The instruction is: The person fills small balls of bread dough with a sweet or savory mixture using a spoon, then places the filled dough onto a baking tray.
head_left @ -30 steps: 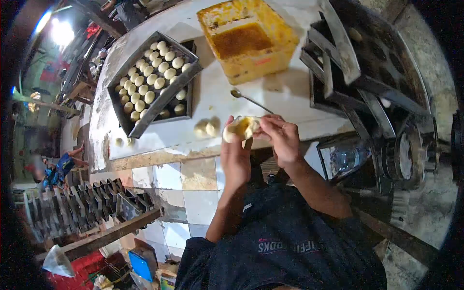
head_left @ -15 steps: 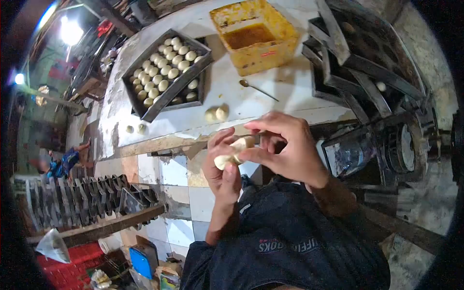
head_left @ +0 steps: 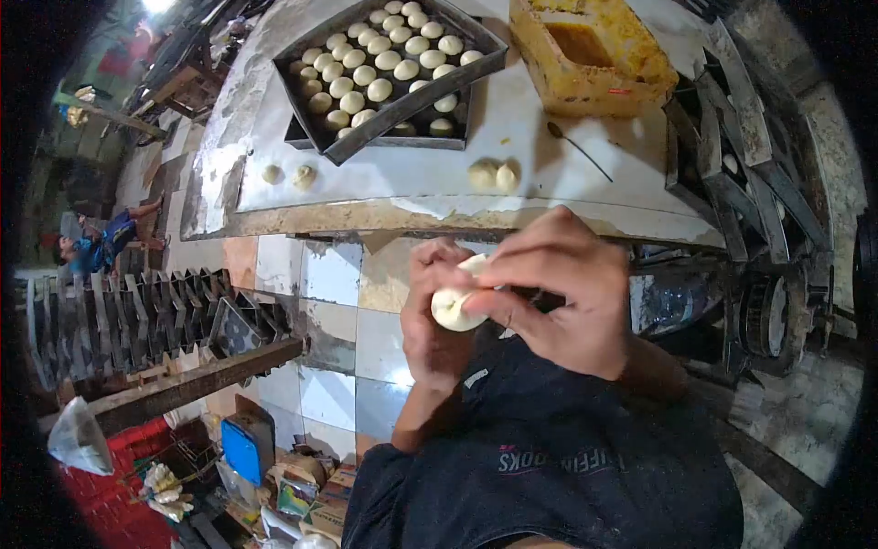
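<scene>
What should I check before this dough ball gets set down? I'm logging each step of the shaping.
1. Dough ball held by both hands: ok, left hand cups it and right hand pinches it from above.
2. Seam closed: cannot tell, the fingers cover it.
3. Bare space on the counter: ok, open surface beside the two loose dough balls.
4. Room in the tray: cannot tell, its rows look nearly full.
5. Spoon clear of the hands: ok, it lies on the counter near the yellow tub.
</scene>
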### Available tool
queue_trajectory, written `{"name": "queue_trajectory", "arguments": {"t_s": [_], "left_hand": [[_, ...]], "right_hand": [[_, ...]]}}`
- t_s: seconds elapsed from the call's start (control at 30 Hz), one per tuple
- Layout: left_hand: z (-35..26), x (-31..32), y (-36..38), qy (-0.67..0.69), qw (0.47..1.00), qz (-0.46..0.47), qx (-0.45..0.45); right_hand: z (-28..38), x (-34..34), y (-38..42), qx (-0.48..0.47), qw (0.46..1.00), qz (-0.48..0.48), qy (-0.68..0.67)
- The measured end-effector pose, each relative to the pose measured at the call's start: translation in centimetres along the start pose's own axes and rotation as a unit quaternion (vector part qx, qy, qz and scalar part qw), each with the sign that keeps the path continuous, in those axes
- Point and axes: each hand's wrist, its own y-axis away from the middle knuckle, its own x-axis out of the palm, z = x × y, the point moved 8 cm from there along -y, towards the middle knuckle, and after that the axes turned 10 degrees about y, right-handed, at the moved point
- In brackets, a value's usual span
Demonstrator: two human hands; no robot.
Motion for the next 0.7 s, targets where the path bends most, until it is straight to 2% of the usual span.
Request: {"name": "queue_trajectory", "arguments": {"t_s": [0.03, 0.07, 0.13, 0.17, 0.2, 0.27, 0.3, 0.33, 0.4, 0.47, 0.53, 0.57, 0.6, 0.67, 0.7], "left_hand": [[0.4, -0.6, -0.2, 0.001, 1.0, -0.002, -0.007], [0.4, -0.5, -0.4, -0.02, 0.998, 0.041, 0.032], [0.5, 0.6, -1.4, -0.039, 0.993, 0.088, 0.069], [0.1, 1.9, -2.0, -0.096, 0.982, 0.128, 0.098], [0.3, 3.0, -2.4, -0.114, 0.982, 0.097, 0.114], [0.8, 4.5, -3.0, -0.18, 0.968, 0.06, 0.163], [1.0, 5.1, -3.3, -0.228, 0.952, 0.052, 0.196], [2.1, 6.3, -3.4, -0.181, 0.964, 0.05, 0.188], [4.5, 9.8, -3.7, -0.065, 0.988, 0.014, 0.138], [8.8, 13.9, -4.8, -0.071, 0.984, 0.149, 0.07], [13.5, 18.3, -5.6, -0.069, 0.963, 0.261, 0.02], [14.8, 20.3, -5.9, -0.107, 0.944, 0.304, 0.066], [16.1, 22.0, -5.9, -0.144, 0.921, 0.345, 0.11], [18.8, 24.0, -6.2, -0.201, 0.924, 0.294, 0.136], [20.3, 24.5, -6.0, -0.27, 0.926, 0.255, 0.068]], "right_hand": [[-0.7, -0.2, -0.2, 0.087, 0.996, 0.0, -0.035], [-0.7, -0.2, 0.2, 0.092, 0.995, -0.001, -0.033], [-2.9, 0.7, 1.5, 0.209, 0.97, 0.044, -0.117], [-2.3, -0.4, 1.1, 0.094, 0.99, -0.011, -0.102], [-2.1, -0.9, 1.1, 0.044, 0.991, -0.035, -0.119], [-1.5, -2.7, 1.2, 0.048, 0.997, -0.038, -0.038], [-1.6, -3.3, 1.8, 0.015, 0.998, -0.057, 0.0], [-2.8, -4.4, 2.3, 0.014, 0.998, -0.066, 0.007], [-4.0, -8.2, 3.6, -0.074, 0.987, -0.139, -0.04], [-6.2, -11.7, 5.0, -0.067, 0.98, -0.176, -0.072], [-10.4, -14.4, 6.0, 0.011, 0.959, -0.168, -0.229], [-12.2, -15.0, 7.0, 0.098, 0.974, -0.103, -0.179], [-13.3, -17.2, 7.3, 0.121, 0.975, -0.088, -0.162], [-14.9, -21.4, 7.8, 0.054, 0.998, -0.009, 0.028], [-15.9, -23.9, 8.8, 0.108, 0.991, 0.005, 0.08]]}}
